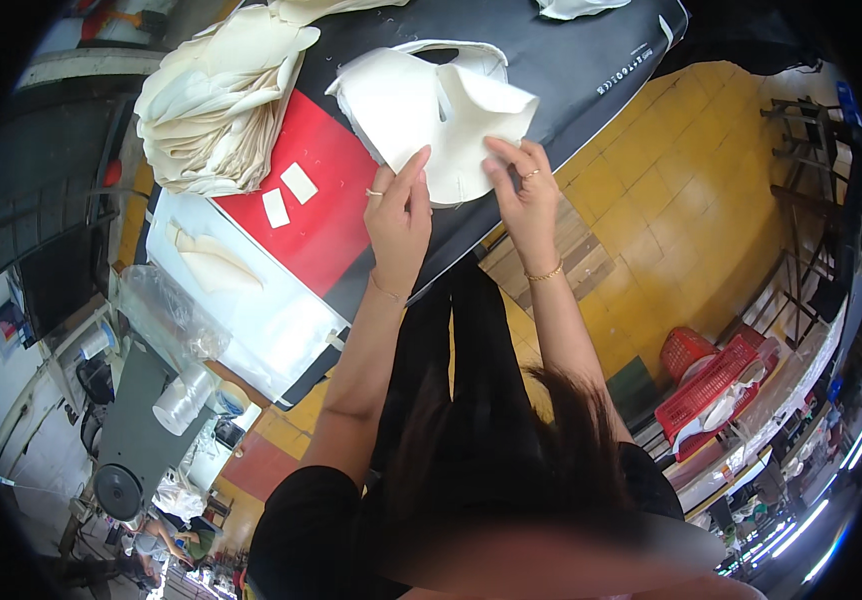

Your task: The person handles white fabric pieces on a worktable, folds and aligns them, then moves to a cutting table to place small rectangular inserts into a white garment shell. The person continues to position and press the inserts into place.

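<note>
A cream fabric piece (476, 125) with a small slit near its middle lies spread over the dark tabletop in front of me. Behind it shows the curved rim of another white layer (486, 52); whether the two are joined I cannot tell. My left hand (401, 215) has its thumb and forefinger closed on the fabric's lower left edge. On the right side, my right hand (528, 192) pinches the same piece between thumb and fingers. Both hands keep the near edge between them.
A thick stack of cream fabric pieces (221, 110) lies at the table's far left. Two small white rectangles (299, 183) rest on the red patch (326, 245). Another cream piece (216, 262) lies on the white surface. Red plastic baskets (706, 395) stand at right beyond the yellow floor (666, 180).
</note>
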`<state>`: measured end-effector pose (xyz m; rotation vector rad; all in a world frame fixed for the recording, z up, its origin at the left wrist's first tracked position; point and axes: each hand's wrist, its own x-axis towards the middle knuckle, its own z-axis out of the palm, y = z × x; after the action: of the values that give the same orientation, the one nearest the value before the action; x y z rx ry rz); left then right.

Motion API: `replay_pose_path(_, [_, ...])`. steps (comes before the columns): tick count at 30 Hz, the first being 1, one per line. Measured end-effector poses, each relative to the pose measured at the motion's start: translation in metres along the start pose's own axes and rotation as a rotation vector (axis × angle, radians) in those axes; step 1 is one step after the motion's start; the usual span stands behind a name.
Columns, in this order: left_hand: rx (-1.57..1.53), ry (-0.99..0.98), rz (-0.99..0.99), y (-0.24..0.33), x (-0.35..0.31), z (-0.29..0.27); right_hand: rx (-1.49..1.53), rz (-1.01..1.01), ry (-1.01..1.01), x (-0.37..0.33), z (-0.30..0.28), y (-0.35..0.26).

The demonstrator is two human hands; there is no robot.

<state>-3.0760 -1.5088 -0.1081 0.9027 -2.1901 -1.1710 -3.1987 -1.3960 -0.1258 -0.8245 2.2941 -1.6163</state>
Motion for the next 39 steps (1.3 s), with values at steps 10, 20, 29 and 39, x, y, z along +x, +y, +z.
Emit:
replay_pose_path(10, [0.384, 0.061, 0.155, -0.041, -0.017, 0.022, -0.111, -0.091, -0.075, -0.007, 0.023, 0.023])
replay_pose_path(20, [0.294, 0.028, 0.085, -0.054, -0.024, 0.017, -0.180, -0.119, -0.106, -0.014, 0.030, 0.031])
replay_pose_path(29, [0.278, -0.004, 0.090, -0.065, -0.023, 0.011, -0.240, -0.151, -0.076, -0.021, 0.038, 0.037])
replay_pose_path(39, [0.280, -0.013, 0.103, -0.066, -0.021, 0.010, -0.255, -0.167, -0.052, -0.023, 0.041, 0.038])
